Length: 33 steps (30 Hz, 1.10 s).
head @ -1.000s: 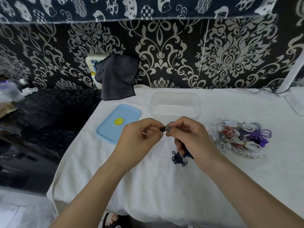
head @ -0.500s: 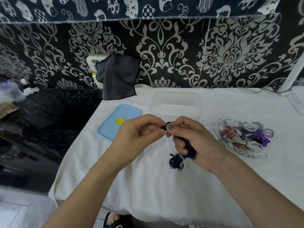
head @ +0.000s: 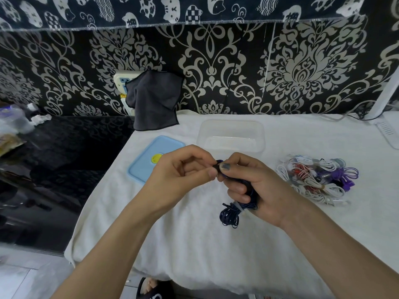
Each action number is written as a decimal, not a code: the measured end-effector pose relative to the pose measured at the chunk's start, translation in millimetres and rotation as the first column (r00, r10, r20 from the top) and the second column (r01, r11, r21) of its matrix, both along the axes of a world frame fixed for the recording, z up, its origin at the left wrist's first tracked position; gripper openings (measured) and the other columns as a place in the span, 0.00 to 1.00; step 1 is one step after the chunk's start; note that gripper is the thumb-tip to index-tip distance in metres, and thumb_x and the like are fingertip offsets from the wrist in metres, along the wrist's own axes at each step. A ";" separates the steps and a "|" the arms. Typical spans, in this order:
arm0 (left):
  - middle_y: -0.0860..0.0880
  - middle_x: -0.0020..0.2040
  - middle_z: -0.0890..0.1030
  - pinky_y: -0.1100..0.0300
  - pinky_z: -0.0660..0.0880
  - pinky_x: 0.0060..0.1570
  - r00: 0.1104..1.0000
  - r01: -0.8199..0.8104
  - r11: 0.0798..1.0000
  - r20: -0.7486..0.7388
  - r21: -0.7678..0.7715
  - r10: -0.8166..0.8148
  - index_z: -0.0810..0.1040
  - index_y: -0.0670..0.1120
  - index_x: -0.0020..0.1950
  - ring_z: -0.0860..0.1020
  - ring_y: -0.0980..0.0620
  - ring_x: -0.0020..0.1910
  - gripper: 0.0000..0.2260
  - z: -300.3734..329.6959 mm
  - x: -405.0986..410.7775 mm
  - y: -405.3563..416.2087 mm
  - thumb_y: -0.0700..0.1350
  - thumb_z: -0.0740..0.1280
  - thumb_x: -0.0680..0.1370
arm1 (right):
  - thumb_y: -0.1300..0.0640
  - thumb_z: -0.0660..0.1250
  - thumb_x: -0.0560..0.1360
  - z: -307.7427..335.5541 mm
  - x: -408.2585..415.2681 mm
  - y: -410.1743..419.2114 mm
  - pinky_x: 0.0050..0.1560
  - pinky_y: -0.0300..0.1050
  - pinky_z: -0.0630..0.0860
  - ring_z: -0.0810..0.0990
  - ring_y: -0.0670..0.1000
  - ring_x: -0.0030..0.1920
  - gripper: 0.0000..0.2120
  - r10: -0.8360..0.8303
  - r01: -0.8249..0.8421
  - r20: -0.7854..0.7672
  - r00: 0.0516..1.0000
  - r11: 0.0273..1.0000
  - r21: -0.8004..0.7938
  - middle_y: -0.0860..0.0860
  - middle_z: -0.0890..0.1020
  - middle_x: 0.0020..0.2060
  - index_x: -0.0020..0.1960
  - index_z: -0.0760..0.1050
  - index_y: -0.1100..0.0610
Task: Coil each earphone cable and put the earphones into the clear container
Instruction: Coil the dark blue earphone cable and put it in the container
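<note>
Presently logged, head view only.
Left hand [head: 183,171]: raised over the table [head: 194,244], fingers curled, thumb and forefinger tips pinched onto the small dark end of the dark blue earphone cable [head: 230,214]; exact part gripped too small to tell.
Right hand [head: 254,186]: just beside the left, thumb tip touching the same dark end; remaining fingers [head: 236,188] curled around a bunch of the cable.
Dark blue earphone cable: held between both hands above the table; loose tangle of loops hanging below the right palm, bound at one spot by a pale band or tie.
Clear container [head: 231,135]: upright and lidless on the table, directly behind the hands; nothing made out inside.
Blue lid [head: 146,160]: flat on the table, left of the container, yellow round mark at centre, partly hidden by the left hand.
Earphone pile [head: 317,180]: on the table right of the hands, apart from them; white, red and purple cables mixed together.
Grey cloth [head: 153,100]: hung against the patterned wall behind the table, covering part of a white outlet.
Table: covered by a white cloth.
</note>
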<state>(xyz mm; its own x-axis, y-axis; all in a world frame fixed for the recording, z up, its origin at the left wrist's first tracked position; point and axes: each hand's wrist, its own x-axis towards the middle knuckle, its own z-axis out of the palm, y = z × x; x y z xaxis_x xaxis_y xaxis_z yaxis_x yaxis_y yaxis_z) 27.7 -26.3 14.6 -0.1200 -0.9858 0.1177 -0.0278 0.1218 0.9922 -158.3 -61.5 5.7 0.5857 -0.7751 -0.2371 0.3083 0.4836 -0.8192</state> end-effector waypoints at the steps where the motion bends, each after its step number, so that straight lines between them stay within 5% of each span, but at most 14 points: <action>1: 0.42 0.40 0.85 0.60 0.78 0.48 1.000 -0.004 1.000 -0.019 0.004 0.004 0.78 0.38 0.47 0.82 0.49 0.41 0.06 1.0 -0.8 0.2 0.37 0.72 0.73 | 0.62 0.70 0.70 0.5 0.4 0.6 0.21 0.35 0.61 0.64 0.44 0.23 0.05 0.001 -0.001 0.015 1.000 1.000 0.014 0.55 0.78 0.35 0.38 0.74 0.59; 9: 0.44 0.38 0.84 0.62 0.77 0.45 0.999 -0.003 1.000 -0.055 -0.019 0.002 0.76 0.39 0.44 0.82 0.50 0.39 0.06 5.3 -3.0 2.7 0.36 0.72 0.73 | 0.62 0.68 0.71 3.3 5.0 6.3 0.21 0.34 0.61 0.64 0.43 0.23 0.07 -0.018 0.010 0.094 0.995 0.997 0.080 0.53 0.79 0.34 0.35 0.74 0.58; 14: 0.42 0.40 0.85 0.38 0.78 0.51 0.996 -0.069 0.985 0.053 -0.161 0.078 0.78 0.41 0.45 0.83 0.37 0.44 0.04 -0.5 -7.0 4.9 0.37 0.72 0.76 | 0.62 0.67 0.72 3.5 6.3 7.4 0.22 0.33 0.62 0.64 0.43 0.24 0.08 -0.035 0.015 0.156 0.987 0.992 0.128 0.53 0.78 0.35 0.35 0.74 0.58; 20: 0.51 0.42 0.82 0.55 0.76 0.47 0.971 -0.107 0.935 0.169 -0.338 0.172 0.76 0.42 0.43 0.81 0.48 0.42 0.06 -3.3 -14.1 5.7 0.34 0.71 0.77 | 0.61 0.68 0.72 5.5 6.6 11.2 0.21 0.32 0.61 0.64 0.42 0.23 0.05 -0.072 0.041 0.185 0.980 0.985 0.167 0.50 0.77 0.31 0.37 0.74 0.59; 27: 0.48 0.42 0.80 0.47 0.77 0.46 0.951 -0.104 0.885 0.216 -0.453 0.223 0.79 0.43 0.45 0.80 0.46 0.43 0.05 -7.3 -15.6 4.9 0.34 0.72 0.76 | 0.61 0.66 0.74 5.0 9.0 17.0 0.21 0.31 0.61 0.64 0.43 0.22 0.06 -0.100 0.029 0.262 0.960 0.965 0.261 0.50 0.75 0.30 0.38 0.73 0.59; 33: 0.48 0.42 0.81 0.49 0.77 0.46 0.958 -0.072 0.893 0.219 -0.444 0.186 0.77 0.42 0.45 0.80 0.45 0.42 0.06 -4.5 -16.4 6.9 0.34 0.71 0.76 | 0.61 0.66 0.75 4.7 9.0 18.6 0.21 0.31 0.62 0.65 0.43 0.22 0.07 -0.092 -0.001 0.319 0.943 0.960 0.280 0.50 0.74 0.32 0.39 0.73 0.59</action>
